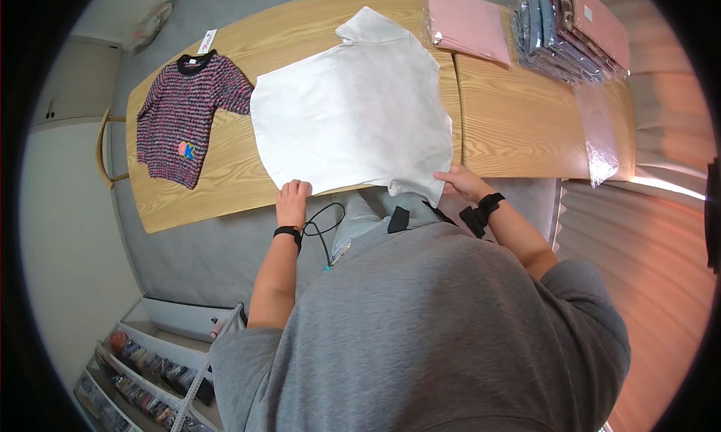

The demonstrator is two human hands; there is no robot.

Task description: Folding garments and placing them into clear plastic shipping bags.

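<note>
A white T-shirt (349, 113) lies spread sideways on the wooden table (236, 165), its hem to the left and its neck end to the right. One short sleeve points to the far side; the other lies bunched at the near edge. My left hand (292, 200) has its fingers curled over the shirt's near hem corner. At the near right, my right hand (462, 184) pinches the shirt near its lower sleeve and shoulder. The thumb of my left hand is mostly hidden.
To the left lies a pink-and-dark knitted sweater (176, 120) with a tag. A bagged pink garment (469, 25) and a stack of bagged clothes (574, 34) occupy the far right. A clear plastic bag (598, 135) hangs over the right edge. Storage bins (161, 349) stand at lower left.
</note>
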